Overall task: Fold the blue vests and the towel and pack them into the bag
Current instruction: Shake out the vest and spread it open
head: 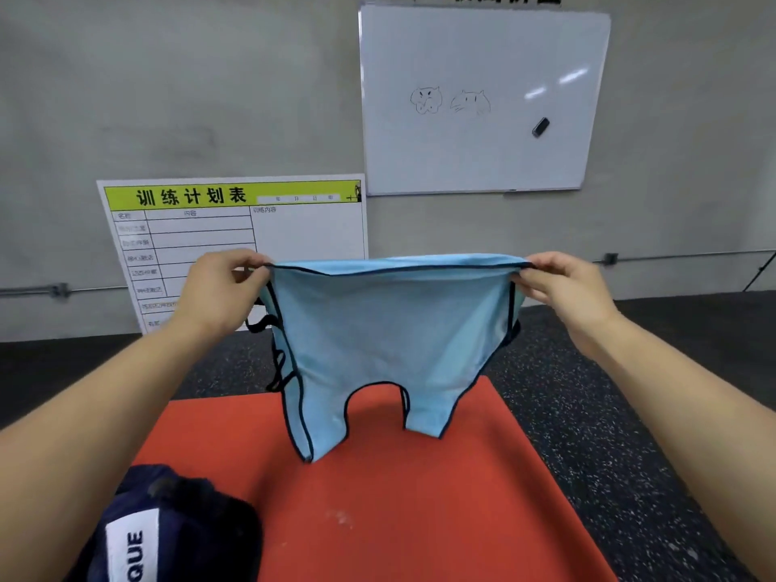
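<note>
We read "训练计划表" on the green header of the wall chart; the navy bag label shows "QUE".

I see the blue vest as thin, matt cloth, smooth and slightly limp, edged with a darker fabric binding. Under it, the red mat looks like matt foam or rubber, with a faint whitish scuff near its middle. The floor around it is dark, speckled and grainy, like rubber flooring. At near left, the navy bag is woven fabric with a white label. On the far wall, the whiteboard is glossy and catches light reflections; the wall itself looks like rough, matt concrete.
</note>
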`<state>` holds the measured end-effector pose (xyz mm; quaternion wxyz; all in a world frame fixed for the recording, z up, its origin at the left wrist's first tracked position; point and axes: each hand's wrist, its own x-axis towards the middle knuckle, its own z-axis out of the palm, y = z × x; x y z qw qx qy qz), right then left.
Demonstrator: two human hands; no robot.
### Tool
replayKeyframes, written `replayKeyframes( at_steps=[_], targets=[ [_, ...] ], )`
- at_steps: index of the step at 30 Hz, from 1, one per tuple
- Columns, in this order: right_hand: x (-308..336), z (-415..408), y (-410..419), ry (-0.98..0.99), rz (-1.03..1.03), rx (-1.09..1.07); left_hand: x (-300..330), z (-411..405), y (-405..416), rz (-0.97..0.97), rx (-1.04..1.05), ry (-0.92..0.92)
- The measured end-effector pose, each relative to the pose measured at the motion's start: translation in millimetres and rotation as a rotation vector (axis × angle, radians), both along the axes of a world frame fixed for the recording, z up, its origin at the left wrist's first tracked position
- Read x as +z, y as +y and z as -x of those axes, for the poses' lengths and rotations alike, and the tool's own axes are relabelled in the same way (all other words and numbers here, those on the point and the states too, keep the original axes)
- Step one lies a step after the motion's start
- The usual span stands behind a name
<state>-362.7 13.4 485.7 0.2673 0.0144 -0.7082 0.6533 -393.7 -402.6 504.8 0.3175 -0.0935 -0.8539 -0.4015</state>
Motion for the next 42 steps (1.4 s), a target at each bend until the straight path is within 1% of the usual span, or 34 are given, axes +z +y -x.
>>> replayKeyframes(
  at_steps=[4,8,11,14,15,18,21,26,29,32,34,37,42],
  targets=[
    [-32,-49,9,-0.062,-0.173,0.015,-31,-44,-5,-0.048,-0.072,-0.041],
    [-86,-110,24,-0.149,-0.397,0.111,-89,-101,-16,-0.008,-0.158,-0.106],
    [-141,-152,34,-0.242,-0.488,0.196,-143,-153,-24,0.052,-0.259,-0.209],
    [-197,-193,37,-0.322,-0.58,0.243,-207,-194,-33,0.191,-0.272,-0.27],
    [-215,-207,36,-0.35,-0.597,0.249,-228,-207,-37,0.206,-0.279,-0.313],
    [-268,-243,31,-0.428,-0.688,0.233,-278,-239,-44,0.17,-0.323,-0.41],
    [-303,-273,26,-0.473,-0.74,0.22,-313,-263,-46,0.185,-0.33,-0.453],
    [-336,-299,23,-0.469,-0.828,0.194,-352,-287,-56,0.15,-0.3,-0.489],
    [-342,-298,19,-0.453,-0.908,0.231,-363,-289,-56,0.183,-0.296,-0.47],
    [-334,-297,18,-0.447,-0.904,0.236,-358,-286,-50,0.175,-0.243,-0.453],
    [-332,-295,18,-0.418,-0.894,0.213,-360,-281,-42,0.211,-0.225,-0.418],
    [-338,-294,19,-0.354,-0.939,0.207,-370,-278,-35,0.271,-0.208,-0.412],
    [-343,-295,22,-0.34,-0.991,0.237,-373,-267,-36,0.348,-0.148,-0.343]
  ],
)
